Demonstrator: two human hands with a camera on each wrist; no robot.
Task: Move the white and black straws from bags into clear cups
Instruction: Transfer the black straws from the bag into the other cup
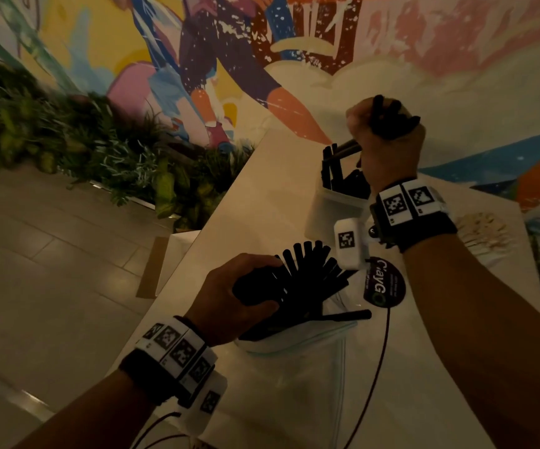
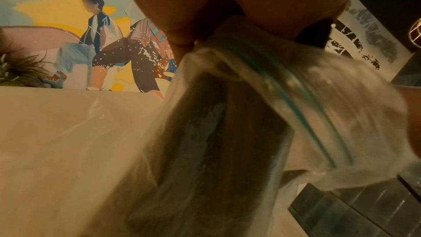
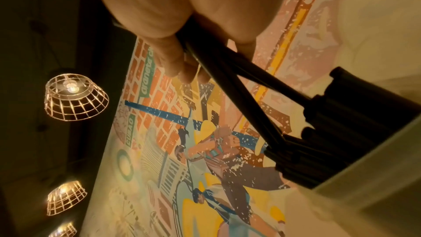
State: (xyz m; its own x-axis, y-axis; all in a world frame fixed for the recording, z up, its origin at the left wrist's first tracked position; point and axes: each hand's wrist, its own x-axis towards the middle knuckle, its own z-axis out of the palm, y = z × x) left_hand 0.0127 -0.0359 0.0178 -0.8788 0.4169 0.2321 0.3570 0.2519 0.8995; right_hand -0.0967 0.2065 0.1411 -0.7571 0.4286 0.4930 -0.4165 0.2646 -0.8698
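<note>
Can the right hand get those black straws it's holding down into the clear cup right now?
Probably yes. The right hand grips black plastic straws directly over the clear plastic cup, whose open mouth already holds straws but looks unblocked.
</note>
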